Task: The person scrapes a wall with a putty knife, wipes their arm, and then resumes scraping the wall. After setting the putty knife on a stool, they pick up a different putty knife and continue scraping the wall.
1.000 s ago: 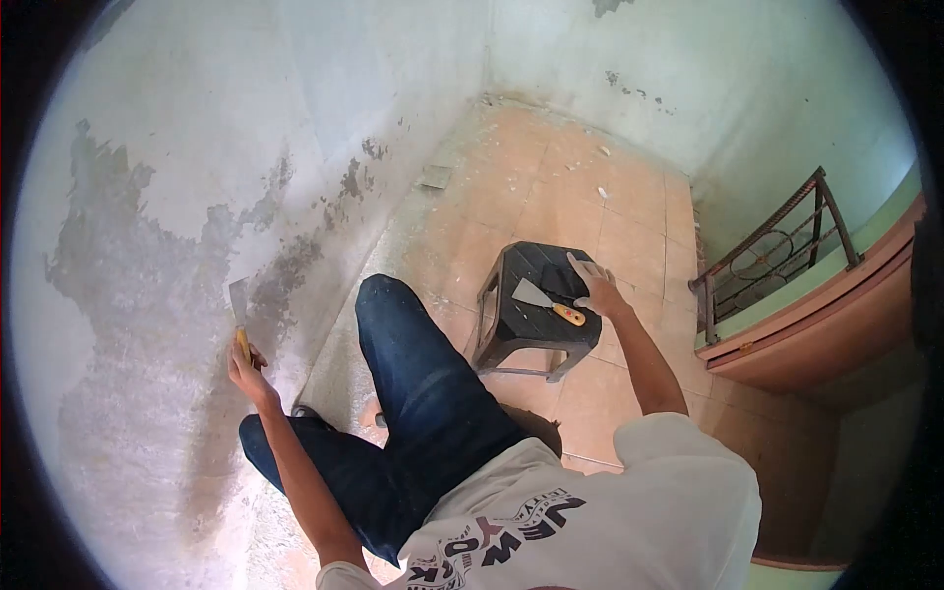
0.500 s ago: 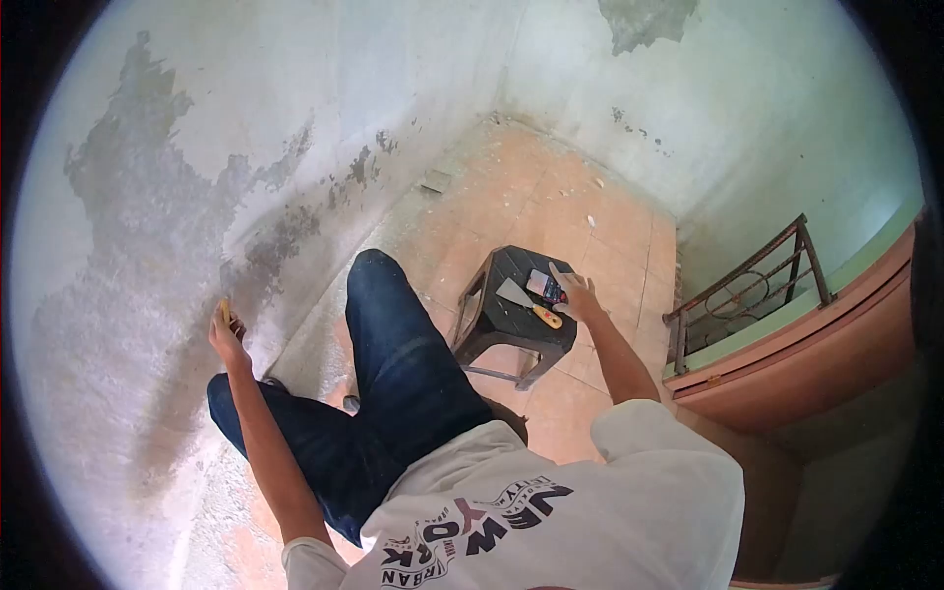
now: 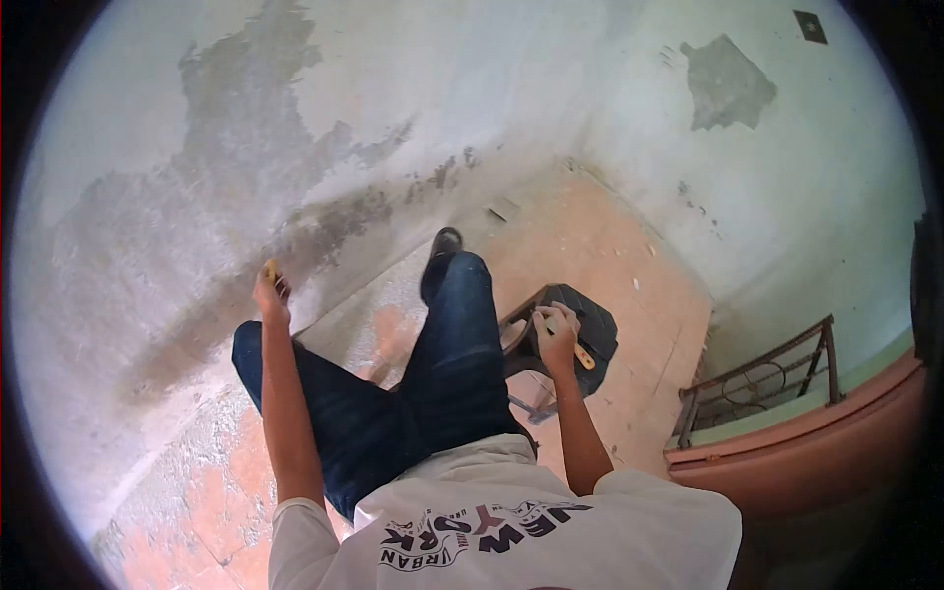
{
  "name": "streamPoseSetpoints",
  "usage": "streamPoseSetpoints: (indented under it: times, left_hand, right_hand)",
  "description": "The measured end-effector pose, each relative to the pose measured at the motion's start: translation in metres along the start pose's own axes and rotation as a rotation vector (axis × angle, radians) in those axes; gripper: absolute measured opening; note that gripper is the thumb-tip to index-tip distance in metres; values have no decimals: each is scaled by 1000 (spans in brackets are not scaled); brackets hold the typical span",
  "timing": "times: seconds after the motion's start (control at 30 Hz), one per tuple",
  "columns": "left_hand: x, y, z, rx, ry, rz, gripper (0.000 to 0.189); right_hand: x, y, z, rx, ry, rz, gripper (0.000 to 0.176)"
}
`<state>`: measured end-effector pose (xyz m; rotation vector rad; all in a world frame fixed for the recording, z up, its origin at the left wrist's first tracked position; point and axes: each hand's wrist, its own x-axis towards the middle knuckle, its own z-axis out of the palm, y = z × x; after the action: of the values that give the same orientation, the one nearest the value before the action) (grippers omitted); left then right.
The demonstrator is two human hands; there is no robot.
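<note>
— Where's the left hand [image 3: 270,292]?

— Out at arm's length, right against the wall [image 3: 295,128], low down where the grey, bare patch runs toward the floor [image 3: 629,265]. The fingers [image 3: 278,288] are wrapped tight round the yellow handle of a scraper [image 3: 268,266]. The blade I can't make out from here.

— And the right hand [image 3: 556,332]?

— Down on the black stool [image 3: 602,332], just beside the person's knee. The fingers [image 3: 547,317] are curled in, over something pale. Whether they really grip it, I cannot tell.

— Anything else on that stool?

— A second tool [image 3: 584,356] with a yellow handle, lying on the seat just below that hand and touching it or very nearly.

— How is the person placed?

— Crouched between wall and stool, in blue jeans [image 3: 452,364], one leg stretched toward the corner with the dark shoe [image 3: 445,241] near the foot of the wall. A rusty metal railing [image 3: 762,379] stands off to the right, well apart from the stool.
</note>
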<state>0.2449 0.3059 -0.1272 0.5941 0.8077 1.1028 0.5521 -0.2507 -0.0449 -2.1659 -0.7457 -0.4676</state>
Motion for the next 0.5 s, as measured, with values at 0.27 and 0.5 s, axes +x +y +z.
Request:
streamPoseSetpoints:
  times: [0.27,0.5]
  left_hand:
    - [-30,20,24,-2,51,14,30]
    - [-35,26,34,-55,21,34,32]
  right_hand:
    - [74,-45,84,-122,-289,2,32]
    - [58,-70,129,-383,-475,49,33]
